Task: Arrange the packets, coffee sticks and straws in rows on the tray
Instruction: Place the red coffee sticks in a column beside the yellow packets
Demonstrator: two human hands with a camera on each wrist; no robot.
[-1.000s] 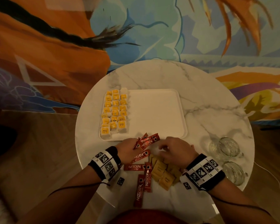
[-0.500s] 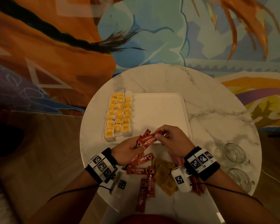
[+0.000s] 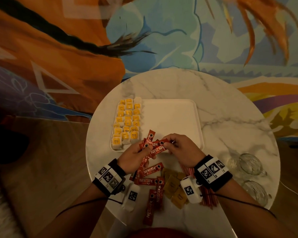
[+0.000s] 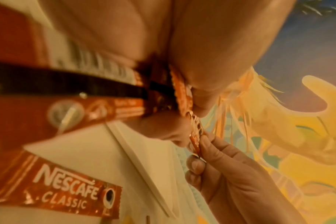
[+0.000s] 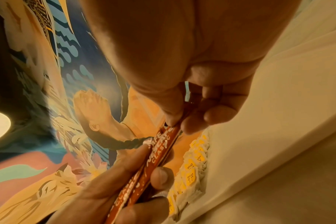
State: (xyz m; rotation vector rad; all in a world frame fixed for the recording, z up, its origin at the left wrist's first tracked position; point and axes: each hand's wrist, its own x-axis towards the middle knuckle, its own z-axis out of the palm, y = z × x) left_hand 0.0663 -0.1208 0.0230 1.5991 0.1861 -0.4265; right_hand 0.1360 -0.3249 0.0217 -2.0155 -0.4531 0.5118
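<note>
Bunch of coffee sticks (image 3: 151, 146) gripped by left hand (image 3: 136, 155) over tray (image 3: 170, 117) front edge, right hand (image 3: 182, 150) pinching one end, likely squaring ends for a row.

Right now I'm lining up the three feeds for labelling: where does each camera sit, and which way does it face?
Head: on the head, looking down at the tray, both hands and forearms.
Left wrist: under the left hand, facing its fingers on the coffee sticks.
Right wrist: under the right hand, facing along the coffee sticks toward the tea packets.
Shared: all three show the coffee sticks held between both hands.
</note>
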